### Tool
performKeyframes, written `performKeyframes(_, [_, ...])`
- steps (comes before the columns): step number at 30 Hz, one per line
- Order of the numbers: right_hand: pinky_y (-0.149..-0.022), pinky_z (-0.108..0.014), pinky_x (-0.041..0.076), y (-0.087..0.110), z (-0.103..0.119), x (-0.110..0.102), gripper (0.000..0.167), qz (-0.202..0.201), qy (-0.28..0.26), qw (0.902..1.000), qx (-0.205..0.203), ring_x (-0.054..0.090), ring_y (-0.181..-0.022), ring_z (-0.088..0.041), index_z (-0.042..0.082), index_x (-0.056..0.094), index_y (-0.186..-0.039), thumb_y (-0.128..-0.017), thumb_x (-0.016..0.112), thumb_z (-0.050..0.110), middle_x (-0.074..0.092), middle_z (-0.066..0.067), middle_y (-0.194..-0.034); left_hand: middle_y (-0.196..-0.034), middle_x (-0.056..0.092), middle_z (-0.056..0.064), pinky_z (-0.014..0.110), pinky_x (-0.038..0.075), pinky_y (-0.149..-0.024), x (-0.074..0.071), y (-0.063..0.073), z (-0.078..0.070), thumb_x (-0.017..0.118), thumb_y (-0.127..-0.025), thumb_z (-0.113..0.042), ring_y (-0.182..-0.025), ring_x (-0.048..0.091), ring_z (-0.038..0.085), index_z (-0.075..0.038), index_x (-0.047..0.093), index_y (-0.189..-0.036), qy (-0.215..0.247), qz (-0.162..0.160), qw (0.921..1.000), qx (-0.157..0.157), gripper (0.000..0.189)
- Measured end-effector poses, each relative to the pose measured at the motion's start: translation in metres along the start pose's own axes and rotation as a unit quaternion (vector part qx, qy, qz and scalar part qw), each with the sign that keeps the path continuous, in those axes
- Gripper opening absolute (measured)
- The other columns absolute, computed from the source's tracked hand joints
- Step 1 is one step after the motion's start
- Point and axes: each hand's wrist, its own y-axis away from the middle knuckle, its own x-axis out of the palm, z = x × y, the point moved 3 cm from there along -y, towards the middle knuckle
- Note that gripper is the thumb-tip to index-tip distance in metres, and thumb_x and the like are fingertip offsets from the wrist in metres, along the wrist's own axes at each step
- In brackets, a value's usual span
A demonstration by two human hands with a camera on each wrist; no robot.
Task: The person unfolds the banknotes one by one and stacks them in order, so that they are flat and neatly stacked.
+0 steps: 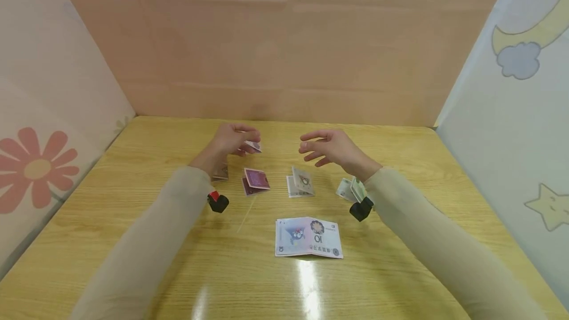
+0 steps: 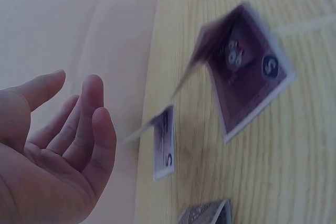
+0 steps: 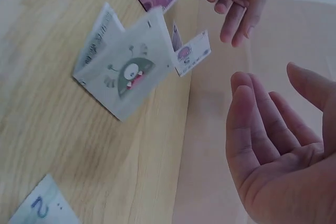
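My left hand (image 1: 234,140) hovers over the table's far part with its fingers loosely bent, holding nothing. Behind and below it stands a small folded pale purple play banknote (image 1: 254,146), partly covered by the fingers. My right hand (image 1: 332,148) is also raised, fingers relaxed and apart from everything. Nearer to me stand a folded magenta banknote (image 1: 257,180) and a folded grey banknote (image 1: 303,180) with a cartoon figure. The left wrist view shows the bare left palm (image 2: 63,161); the right palm (image 3: 283,156) is bare in the right wrist view.
A slightly creased stack of 10 notes (image 1: 308,237) lies in front. Folded green notes (image 1: 351,189) sit by the right wrist, partly hidden; a folded brownish note (image 1: 221,172) is by the left wrist. Walls enclose the wooden table (image 1: 213,270) at back and sides.
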Motion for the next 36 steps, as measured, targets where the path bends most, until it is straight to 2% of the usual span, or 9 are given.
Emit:
performKeyframes(8, [-0.091, -0.046, 0.054, -0.023, 0.001, -0.002, 0.040, 0.001, -0.028, 0.9993, 0.025, 0.067, -0.111, -0.029, 0.009, 0.060, -0.136, -0.099, 0.067, 0.024, 0.068, -0.014, -0.125, -0.123, 0.068, 0.016, 0.047, 0.053, -0.092, -0.011, -0.013, 0.005, 0.065, -0.100, -0.026, -0.099, 0.071, 0.034, -0.004, 0.064, -0.130, -0.012, -0.025, 0.9994, -0.023, 0.037])
performKeyframes(14, [-0.101, -0.053, 0.047, -0.033, 0.003, -0.001, 0.041, 0.000, -0.063, 0.9974, 0.036, 0.060, -0.121, -0.038, 0.005, 0.057, -0.138, -0.101, 0.063, 0.020, 0.061, -0.021, -0.134, -0.119, 0.069, 0.016, 0.041, 0.057, -0.083, -0.011, -0.014, 0.011, 0.066, -0.100, -0.027, -0.092, 0.071, 0.030, -0.004, 0.064, -0.126, -0.041, -0.046, 0.9972, -0.042, 0.035])
performKeyframes(20, [-0.098, -0.048, 0.050, -0.037, 0.004, 0.002, 0.038, -0.017, -0.072, 0.9959, 0.052, 0.064, -0.117, -0.033, 0.006, 0.058, -0.136, -0.101, 0.063, 0.020, 0.065, -0.016, -0.129, -0.111, 0.070, 0.016, 0.040, 0.057, -0.076, -0.014, -0.014, 0.015, 0.068, -0.098, -0.024, -0.079, 0.069, 0.024, -0.003, 0.064, -0.123, -0.062, -0.060, 0.9948, -0.055, 0.033])
performKeyframes(24, [-0.097, -0.047, 0.051, -0.040, 0.003, 0.004, 0.039, -0.017, -0.073, 0.9955, 0.057, 0.064, -0.116, -0.033, 0.006, 0.059, -0.136, -0.100, 0.065, 0.019, 0.066, -0.016, -0.128, -0.106, 0.070, 0.016, 0.036, 0.056, -0.071, -0.014, -0.014, 0.019, 0.070, -0.097, -0.022, -0.073, 0.068, 0.021, -0.002, 0.062, -0.120, -0.077, -0.056, 0.9935, -0.064, 0.031])
performKeyframes(32, [-0.098, -0.048, 0.050, -0.049, 0.003, 0.011, 0.041, -0.007, -0.064, 0.9958, 0.064, 0.063, -0.118, -0.035, 0.004, 0.058, -0.137, -0.100, 0.064, 0.020, 0.065, -0.018, -0.130, -0.082, 0.062, 0.010, 0.027, 0.046, -0.053, -0.010, -0.014, 0.026, 0.072, -0.094, -0.015, -0.061, 0.054, 0.016, -0.002, 0.063, -0.114, -0.095, -0.041, 0.9920, -0.072, 0.026])
performKeyframes(36, [-0.097, -0.047, 0.051, -0.057, 0.002, 0.019, 0.043, -0.001, -0.062, 0.9957, 0.069, 0.064, -0.116, -0.034, 0.004, 0.057, -0.138, -0.100, 0.066, 0.022, 0.066, -0.016, -0.127, -0.077, 0.058, 0.007, 0.025, 0.040, -0.048, -0.010, -0.014, 0.029, 0.073, -0.092, -0.012, -0.054, 0.047, 0.012, 0.000, 0.064, -0.110, -0.124, -0.045, 0.9892, -0.065, 0.023])
